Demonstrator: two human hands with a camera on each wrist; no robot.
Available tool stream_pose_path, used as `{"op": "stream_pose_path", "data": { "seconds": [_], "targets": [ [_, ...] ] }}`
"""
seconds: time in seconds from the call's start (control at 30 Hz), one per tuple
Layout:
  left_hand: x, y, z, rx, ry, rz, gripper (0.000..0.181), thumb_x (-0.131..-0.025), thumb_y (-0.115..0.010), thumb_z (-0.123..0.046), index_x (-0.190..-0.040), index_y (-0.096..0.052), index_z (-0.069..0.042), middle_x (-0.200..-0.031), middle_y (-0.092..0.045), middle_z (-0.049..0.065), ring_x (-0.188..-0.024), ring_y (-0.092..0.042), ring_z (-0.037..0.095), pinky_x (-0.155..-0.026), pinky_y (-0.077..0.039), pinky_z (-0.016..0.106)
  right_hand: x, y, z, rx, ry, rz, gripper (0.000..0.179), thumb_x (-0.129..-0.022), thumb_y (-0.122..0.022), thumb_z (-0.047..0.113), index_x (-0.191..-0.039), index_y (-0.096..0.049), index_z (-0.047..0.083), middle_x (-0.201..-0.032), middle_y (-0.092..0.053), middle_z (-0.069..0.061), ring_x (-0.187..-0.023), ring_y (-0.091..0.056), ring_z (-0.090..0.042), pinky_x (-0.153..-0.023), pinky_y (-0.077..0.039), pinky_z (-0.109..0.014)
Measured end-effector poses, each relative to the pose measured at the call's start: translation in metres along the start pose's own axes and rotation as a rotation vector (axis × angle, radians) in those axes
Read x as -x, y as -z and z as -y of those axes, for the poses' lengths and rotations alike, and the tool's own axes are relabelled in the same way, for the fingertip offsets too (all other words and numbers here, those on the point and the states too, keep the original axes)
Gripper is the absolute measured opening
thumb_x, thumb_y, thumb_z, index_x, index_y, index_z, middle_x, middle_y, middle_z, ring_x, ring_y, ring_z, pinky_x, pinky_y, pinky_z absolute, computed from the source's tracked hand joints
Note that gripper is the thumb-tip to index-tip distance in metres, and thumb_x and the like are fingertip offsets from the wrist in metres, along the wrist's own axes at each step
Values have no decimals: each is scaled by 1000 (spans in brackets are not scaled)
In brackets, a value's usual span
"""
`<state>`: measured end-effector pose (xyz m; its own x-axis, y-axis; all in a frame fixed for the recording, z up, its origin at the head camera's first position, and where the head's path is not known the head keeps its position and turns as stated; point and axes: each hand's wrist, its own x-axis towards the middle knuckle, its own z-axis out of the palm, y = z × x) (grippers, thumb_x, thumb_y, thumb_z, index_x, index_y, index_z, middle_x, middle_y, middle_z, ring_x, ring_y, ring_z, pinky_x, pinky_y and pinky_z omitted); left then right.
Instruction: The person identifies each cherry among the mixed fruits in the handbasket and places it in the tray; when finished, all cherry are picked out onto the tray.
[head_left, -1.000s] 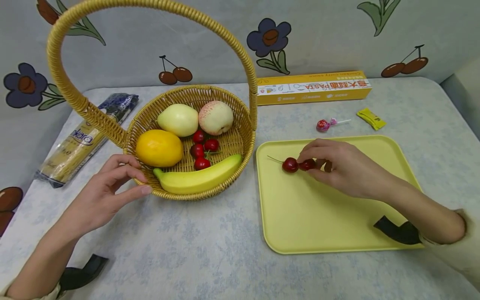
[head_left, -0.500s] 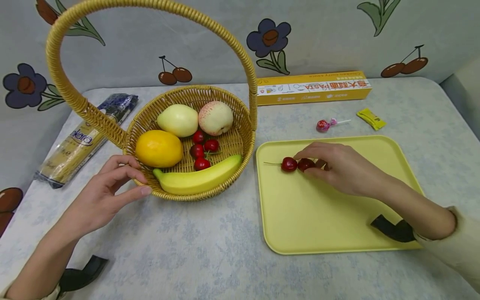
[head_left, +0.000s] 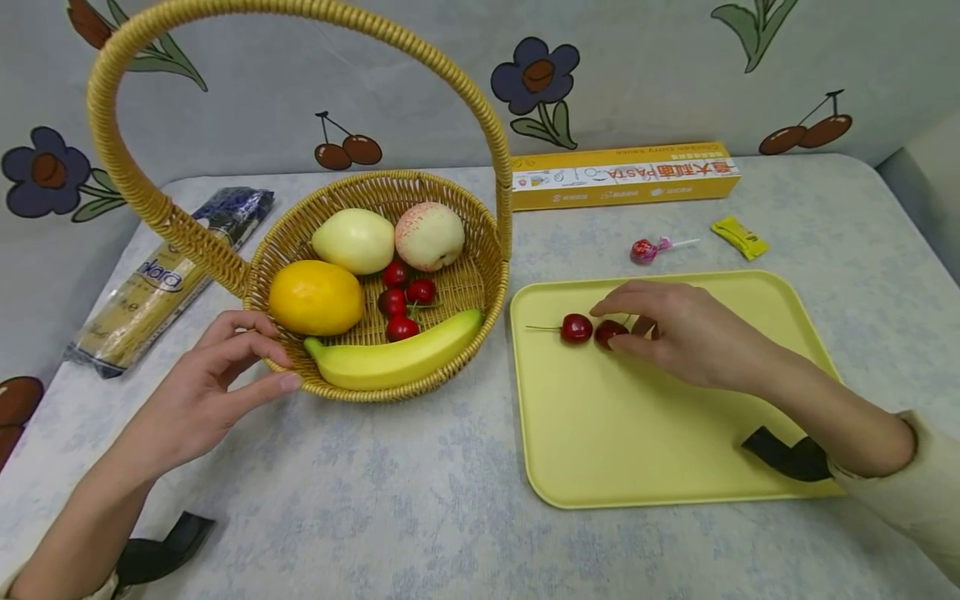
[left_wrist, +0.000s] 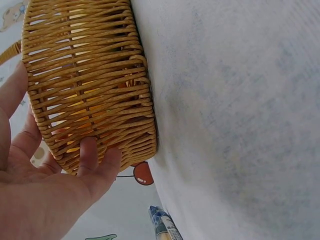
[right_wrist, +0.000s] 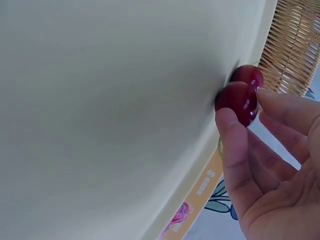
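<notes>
We noted the right hand [head_left: 686, 333] resting on the yellow plastic tray [head_left: 600, 450], thumb and forefinger lightly pinching a cherry [head_left: 609, 332] that lay just beside a second cherry [head_left: 576, 327]. We judged the fruit light, smooth, glossy, slippery and easily bruised; best taken gently across the round body or by the thin stem. The left hand [head_left: 206, 392] held nothing, its relaxed fingers [left_wrist: 92, 160] touching the stiff, ribbed wall of the wicker basket [left_wrist: 90, 90] on the table [head_left: 420, 517].

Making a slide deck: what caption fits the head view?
Right hand pinches a cherry on the yellow tray; left hand touches the fruit basket.
</notes>
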<state>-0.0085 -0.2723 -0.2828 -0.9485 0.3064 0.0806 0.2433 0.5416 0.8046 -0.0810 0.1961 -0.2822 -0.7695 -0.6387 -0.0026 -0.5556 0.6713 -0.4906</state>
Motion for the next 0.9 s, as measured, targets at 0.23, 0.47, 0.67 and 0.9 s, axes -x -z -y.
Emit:
{"op": "stream_pose_path", "data": {
  "seconds": [0.23, 0.47, 0.67, 0.9],
  "targets": [
    [0, 0, 0, 9, -5, -2, 17, -88, -67, 10, -98, -65, -3, -121, -40, 9, -113, -41, 15, -96, -37, 8, 0, 4, 5, 3, -5, -20, 32, -86, -76, 6, -117, -70, 10, -113, -67, 0, -81, -63, -7, -66, -53, -31],
    [0, 0, 0, 5, -4, -2, 16, -88, -67, 10, -98, -65, -3, -122, -40, 9, -112, -41, 15, -96, -37, 8, 1, 6, 14, 9, 39, -102, 28, -86, -76, 5, -113, -71, 11, -108, -66, 2, -78, -60, -5, -61, -51, -28],
    [1, 0, 1, 4, 10, -2, 16, -89, -67, 10, -98, -65, -3, -122, -40, 7, -113, -40, 15, -96, -36, 8, -6, 9, 29, -26, 113, -170, 27, -85, -75, 1, -110, -71, 11, -103, -65, 4, -73, -55, -3, -56, -48, -24],
    [0, 1, 1, 14, -8, -2, 17, -89, -66, 11, -97, -65, -3, -122, -40, 8, -113, -40, 15, -96, -37, 8, -24, 5, 50, -111, 219, -233, 25, -85, -74, -1, -108, -71, 10, -105, -64, 4, -79, -57, -3, -57, -52, -25]
  ]
}}
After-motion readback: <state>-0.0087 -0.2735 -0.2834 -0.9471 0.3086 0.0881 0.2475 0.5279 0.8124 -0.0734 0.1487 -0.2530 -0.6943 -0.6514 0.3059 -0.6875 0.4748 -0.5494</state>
